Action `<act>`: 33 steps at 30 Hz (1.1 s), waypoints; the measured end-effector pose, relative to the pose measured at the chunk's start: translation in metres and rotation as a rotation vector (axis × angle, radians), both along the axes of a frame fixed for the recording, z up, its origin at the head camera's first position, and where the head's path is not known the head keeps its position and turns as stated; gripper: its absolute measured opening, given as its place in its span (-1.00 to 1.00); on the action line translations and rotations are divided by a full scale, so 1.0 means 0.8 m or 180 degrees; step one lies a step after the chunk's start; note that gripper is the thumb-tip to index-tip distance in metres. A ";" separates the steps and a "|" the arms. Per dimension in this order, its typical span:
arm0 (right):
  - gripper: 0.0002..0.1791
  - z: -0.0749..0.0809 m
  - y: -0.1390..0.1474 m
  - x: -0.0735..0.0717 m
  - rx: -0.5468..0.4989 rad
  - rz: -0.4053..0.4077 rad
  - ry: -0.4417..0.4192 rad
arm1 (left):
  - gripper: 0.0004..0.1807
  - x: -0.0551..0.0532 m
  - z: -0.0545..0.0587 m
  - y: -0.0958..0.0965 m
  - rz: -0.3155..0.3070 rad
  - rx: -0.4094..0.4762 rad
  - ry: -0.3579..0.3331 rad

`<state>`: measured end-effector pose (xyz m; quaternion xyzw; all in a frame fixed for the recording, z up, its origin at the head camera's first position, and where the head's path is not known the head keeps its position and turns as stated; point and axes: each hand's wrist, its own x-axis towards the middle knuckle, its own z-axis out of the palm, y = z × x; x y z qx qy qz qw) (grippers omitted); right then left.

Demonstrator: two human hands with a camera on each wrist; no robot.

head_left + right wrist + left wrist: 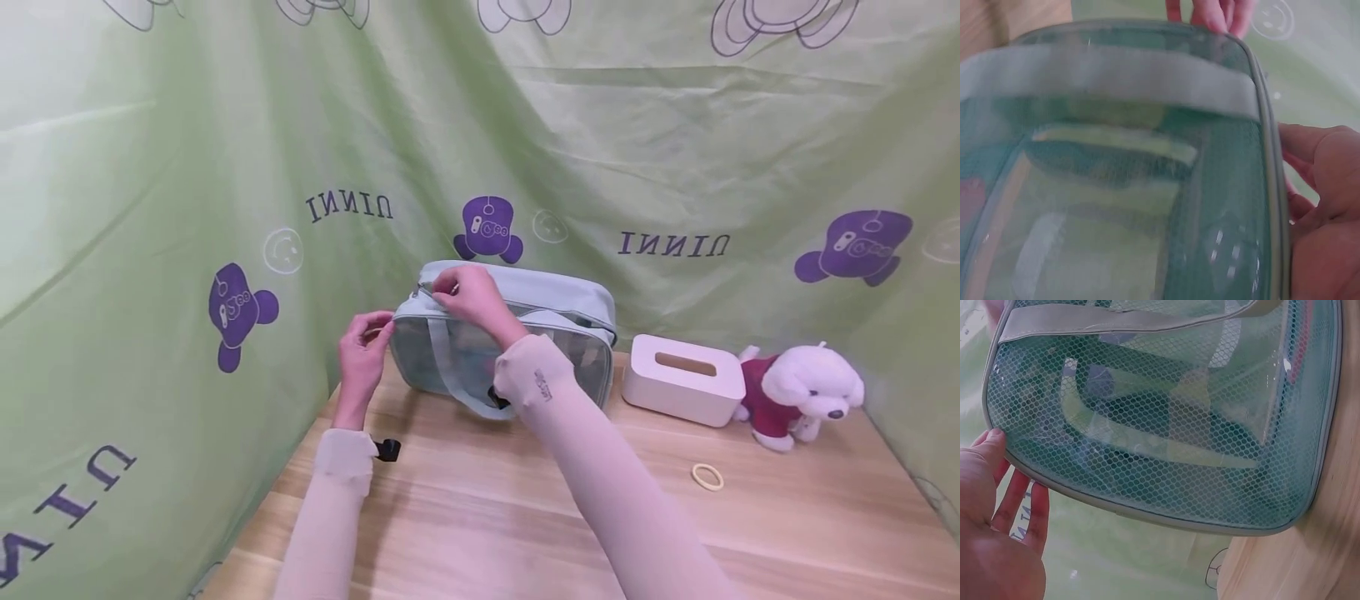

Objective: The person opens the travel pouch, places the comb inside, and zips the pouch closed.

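Note:
A pale green wash bag (408, 350) with clear mesh sides and a strap handle (442, 354) stands upright at the back of the table. My left hand (363, 350) grips its upper left corner. In the left wrist view the thumb (994, 440) presses the front edge, with the fingers (1019, 500) behind the piping. Over the top left end, my right hand (472, 296) pinches at the zipper (420, 290), its fingertips close together; the pull is hidden by them. Farther right along the top, a gap shows between the zipper edges.
Right of the bag stands a white tissue box (682, 392) with an oval slot. Beside it sits a white plush dog (810, 387) in a red shirt. A pale yellow ring (707, 477) lies on the wooden table (465, 500). Green printed curtain (637, 167) hangs closely around.

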<state>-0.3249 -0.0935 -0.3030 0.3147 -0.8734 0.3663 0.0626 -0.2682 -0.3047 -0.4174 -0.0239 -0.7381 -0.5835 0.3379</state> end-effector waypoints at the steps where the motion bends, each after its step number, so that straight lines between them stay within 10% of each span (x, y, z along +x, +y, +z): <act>1: -0.77 -0.001 -0.009 -0.003 0.0058 0.0012 0.0017 | -0.77 0.000 0.000 0.000 0.0003 -0.0038 -0.0005; 10: -0.79 -0.009 -0.056 -0.018 0.0675 -0.0096 0.0225 | -0.77 0.020 0.022 0.019 0.0005 -0.0266 0.0003; 19: -0.86 -0.015 -0.055 -0.027 0.0413 -0.0174 0.0098 | -0.79 0.023 0.028 0.020 -0.0031 -0.0331 0.0076; 33: -0.81 -0.016 -0.049 -0.027 0.0124 -0.0315 -0.0041 | -0.81 -0.005 -0.004 -0.004 -0.0072 -0.0371 0.0120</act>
